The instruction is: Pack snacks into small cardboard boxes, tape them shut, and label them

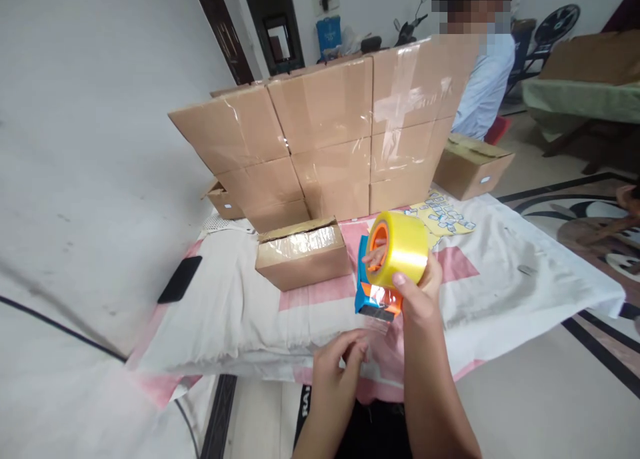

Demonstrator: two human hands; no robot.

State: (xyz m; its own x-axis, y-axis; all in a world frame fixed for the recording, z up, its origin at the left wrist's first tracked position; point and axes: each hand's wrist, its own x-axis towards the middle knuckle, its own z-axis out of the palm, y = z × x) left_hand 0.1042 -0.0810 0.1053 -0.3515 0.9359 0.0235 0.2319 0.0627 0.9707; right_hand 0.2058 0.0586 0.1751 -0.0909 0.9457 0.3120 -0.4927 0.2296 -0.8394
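My right hand [419, 292] is closed around a tape dispenser [383, 282] with a blue and orange frame and a large yellowish roll of clear tape [403, 247], held up over the cloth. Just below the dispenser's blade, my left hand [340, 355] pinches the loose end of the clear tape [374, 325] between thumb and fingers. A small taped cardboard box [301, 253] lies on the cloth to the left of the dispenser, apart from both hands.
A wall of stacked taped cardboard boxes [325, 139] stands behind. Another box [471, 165] sits at the right, with a person [484, 79] behind the stack. A black phone [180, 279] lies left on the white-and-pink cloth [500, 279]. A yellow printed sheet [443, 215] lies nearby.
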